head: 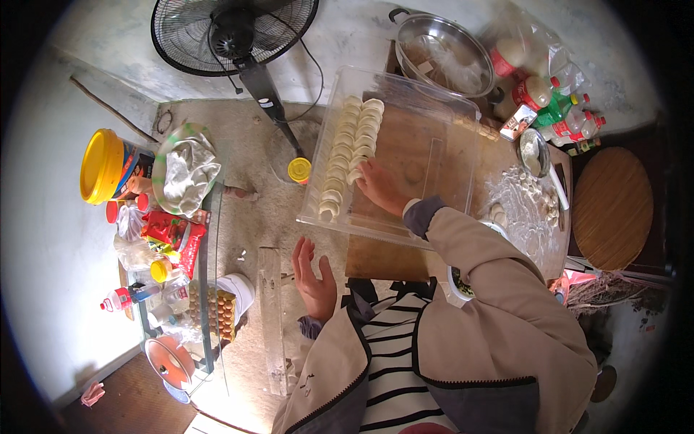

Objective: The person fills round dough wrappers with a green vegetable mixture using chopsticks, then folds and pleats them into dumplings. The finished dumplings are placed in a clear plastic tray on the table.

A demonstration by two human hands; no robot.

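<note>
My right hand [381, 187] reaches into a clear plastic tray [434, 179], its fingertips on a dumpling [355, 174] at the near end of the right row. Two rows of pale dumplings [341, 146] run along the tray's left side, the left row longer than the right. Off the tray's near left corner, my left hand [314, 282] hangs with fingers apart and nothing in it. Beneath the tray is a wooden board [379, 255]. My right sleeve partly covers a white bowl of dark green filling [460, 285].
On the right lie floury dough pieces [534, 190], a metal bowl of flour [534, 152] and a phone [518, 122]. Behind them stand plastic bottles [569, 116] and a large steel pan [444, 54]. A standing fan [271, 103] rises beyond the tray; a cluttered glass shelf [209, 325] is at left.
</note>
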